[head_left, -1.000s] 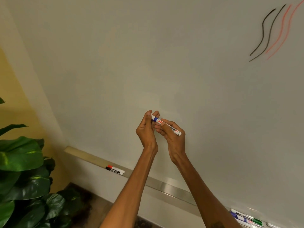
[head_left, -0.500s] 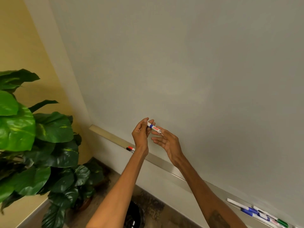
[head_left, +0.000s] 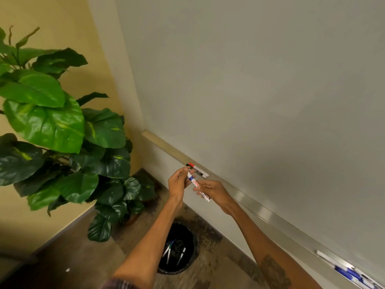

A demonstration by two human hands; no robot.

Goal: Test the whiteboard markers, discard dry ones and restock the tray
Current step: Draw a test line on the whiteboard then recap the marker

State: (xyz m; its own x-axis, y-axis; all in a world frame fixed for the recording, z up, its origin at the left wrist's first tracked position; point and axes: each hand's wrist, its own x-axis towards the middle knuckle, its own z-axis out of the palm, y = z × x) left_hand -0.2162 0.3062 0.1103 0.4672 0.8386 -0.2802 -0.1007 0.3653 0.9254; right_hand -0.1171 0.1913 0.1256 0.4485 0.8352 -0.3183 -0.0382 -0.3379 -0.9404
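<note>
Head view: has swung down from the whiteboard (head_left: 270, 80); bin (head_left: 175, 271) now under the hands.
Blue marker (head_left: 196, 185): above bin, near tray (head_left: 260, 211).
Left hand (head_left: 178, 184): pinches upper end.
Right hand (head_left: 215, 191): curled round barrel.
Meaning: probably a dry discard.

Tray markers (head_left: 352, 274) blurred; cut off at the lower-right corner

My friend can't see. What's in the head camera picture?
A person's left hand and right hand hold a blue-banded white marker before a whiteboard, just by its tray. On the floor below, a black bin holds a few markers, and a leafy green plant stands at the left.
</note>
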